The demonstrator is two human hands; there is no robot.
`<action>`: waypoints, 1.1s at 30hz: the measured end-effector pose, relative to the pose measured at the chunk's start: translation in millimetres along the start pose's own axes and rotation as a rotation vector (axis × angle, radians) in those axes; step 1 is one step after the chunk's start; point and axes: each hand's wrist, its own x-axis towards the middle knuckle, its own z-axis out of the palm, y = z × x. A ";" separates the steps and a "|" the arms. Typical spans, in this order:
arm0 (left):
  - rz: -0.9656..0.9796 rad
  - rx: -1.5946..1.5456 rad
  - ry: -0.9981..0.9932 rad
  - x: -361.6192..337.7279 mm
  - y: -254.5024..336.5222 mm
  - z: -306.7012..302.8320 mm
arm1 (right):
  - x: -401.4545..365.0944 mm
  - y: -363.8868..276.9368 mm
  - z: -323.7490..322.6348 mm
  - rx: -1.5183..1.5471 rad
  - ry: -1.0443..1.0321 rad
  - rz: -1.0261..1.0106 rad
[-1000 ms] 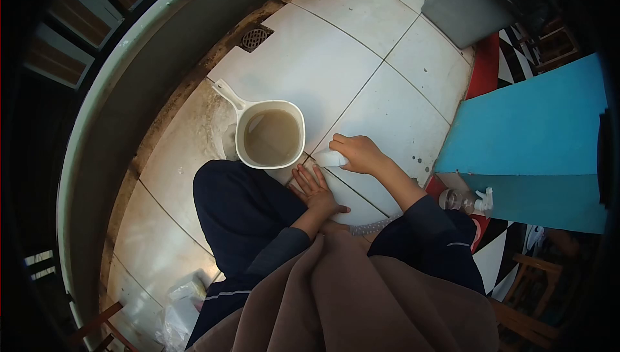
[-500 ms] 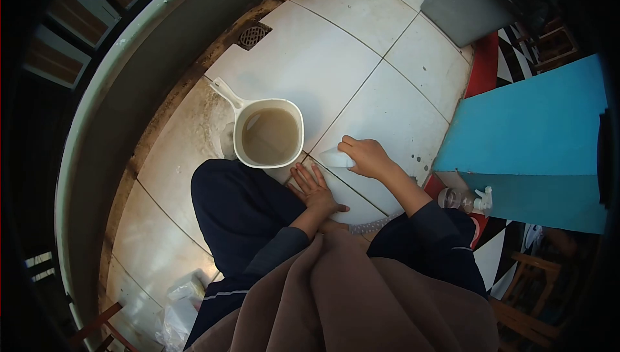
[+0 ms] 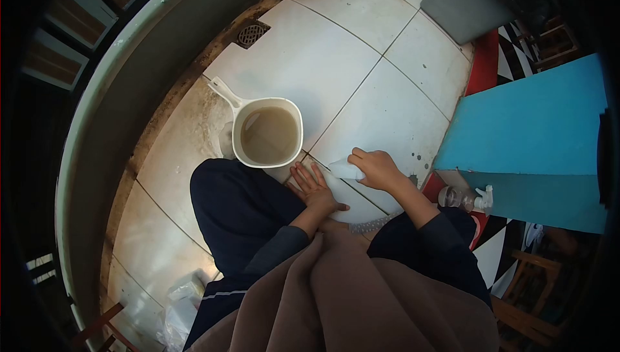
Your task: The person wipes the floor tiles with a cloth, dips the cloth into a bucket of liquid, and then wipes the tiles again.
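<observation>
A small whitish, tapered object [image 3: 347,170] is gripped in my right hand [image 3: 376,170], its outer end pointing left over the tile joint; I cannot make out its exact kind. My left hand [image 3: 314,187] lies flat on the tile floor with fingers spread, holding nothing. Just beyond its fingertips stands a white plastic dipper [image 3: 301,134] with cloudy brownish water [image 3: 270,135] in it, handle toward the upper left. Dark grout lines run between the white tiles [image 3: 336,74].
A floor drain [image 3: 252,34] sits by the curved low wall [image 3: 152,61]. At right are a blue box-like block [image 3: 523,132], a clear spray bottle [image 3: 466,199] and a grey bin [image 3: 465,6]. A plastic bag [image 3: 181,310] lies at lower left.
My right hand has moved right and slightly toward me with the whitish object, along the grout line. My left hand and the dipper stay in place.
</observation>
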 end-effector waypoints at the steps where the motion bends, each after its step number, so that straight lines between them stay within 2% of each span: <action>1: -0.001 0.005 -0.001 -1.3 0.5 -1.6 | 14.6 -3.2 6.3 0.016 0.053 -0.010; 5: -0.010 0.020 -0.011 -2.3 0.8 -5.2 | 39.0 -7.9 13.0 0.022 0.111 -0.015; 11: -0.015 0.012 -0.052 -1.4 2.6 -8.6 | -30.0 1.9 2.8 -0.050 -0.100 0.017; 13: -0.015 -0.005 -0.076 -2.3 1.8 -9.2 | -32.0 2.4 -2.8 -0.045 -0.115 0.007; 20: 0.007 -0.033 -0.045 -3.6 0.8 -8.7 | 27.8 -2.9 12.7 -0.008 0.103 -0.016; 23: 0.020 -0.023 -0.024 -2.9 -1.3 -5.5 | 14.8 -4.9 8.7 -0.025 0.053 0.000; 29: 0.002 0.003 -0.002 1.0 0.8 -0.5 | -62.8 7.1 0.1 -0.073 -0.123 0.035; 32: -0.003 0.011 0.004 -0.3 0.2 -0.3 | -50.2 6.8 -3.6 -0.061 -0.117 0.039; 33: 0.000 0.012 0.009 -1.0 1.0 -1.1 | -39.3 6.0 -1.8 -0.037 -0.059 0.025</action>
